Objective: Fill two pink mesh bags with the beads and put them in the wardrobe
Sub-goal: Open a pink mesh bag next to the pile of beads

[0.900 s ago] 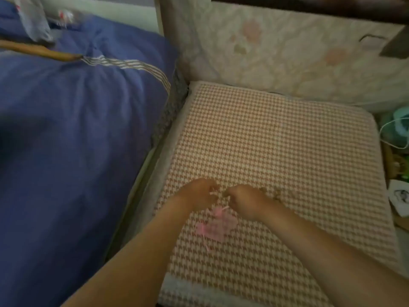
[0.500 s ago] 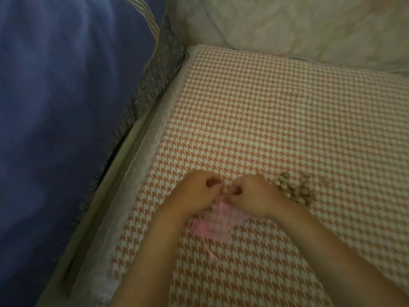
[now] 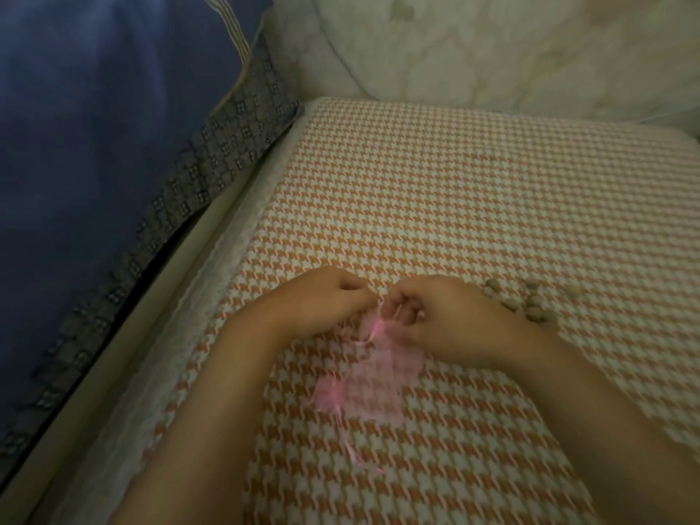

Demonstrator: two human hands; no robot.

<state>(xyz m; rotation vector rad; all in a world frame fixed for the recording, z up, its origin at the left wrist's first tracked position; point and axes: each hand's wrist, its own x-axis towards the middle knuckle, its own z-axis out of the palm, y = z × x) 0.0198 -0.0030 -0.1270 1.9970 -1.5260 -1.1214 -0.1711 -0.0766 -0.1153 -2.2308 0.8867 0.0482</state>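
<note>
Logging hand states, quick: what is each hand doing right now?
Left hand: closed, pinching the top edge of the sheer pink mesh bag.
Right hand: closed, pinching the same bag's top edge from the other side.

Observed left hand (image 3: 322, 302) and right hand (image 3: 449, 318) close together above orange-and-white houndstooth cushion (image 3: 454, 176), fingers curled, both pinching the top edge of pink mesh bag (image 3: 401, 358) lying flat on it. Noted second pink mesh bag (image 3: 361, 397) overlapping the first on the near side, ribbon (image 3: 350, 449) trailing toward the camera. Recorded loose cluster of beads (image 3: 530, 306) on the cushion just beside the right hand, apart from both bags; blue bedspread (image 3: 94, 126) with grey patterned border (image 3: 212, 164) at left, pale floral fabric (image 3: 492, 51) behind.
</note>
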